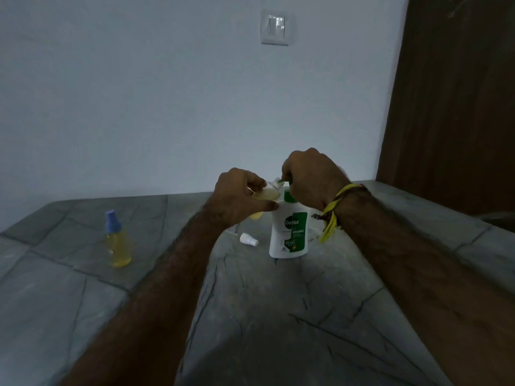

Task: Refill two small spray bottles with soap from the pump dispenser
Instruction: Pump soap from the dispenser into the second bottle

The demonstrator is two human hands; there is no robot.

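Observation:
A white Dettol pump dispenser (289, 232) with a green label stands upright on the grey stone counter (278, 316). My right hand (309, 176) is curled over its green pump head. My left hand (239, 196) grips a small uncapped spray bottle (264, 196) with yellowish liquid, tilted with its mouth at the pump's white nozzle (277, 183). That bottle's white spray cap (248, 239) lies on the counter just left of the dispenser. A second small spray bottle (117, 245), yellow liquid inside and a blue cap on, stands upright far to the left.
A pale wall with a light switch (275, 27) rises behind the counter. A brown wooden panel (451, 101) fills the right side. Yellow and brown threads (333, 210) hang from my right wrist near the dispenser.

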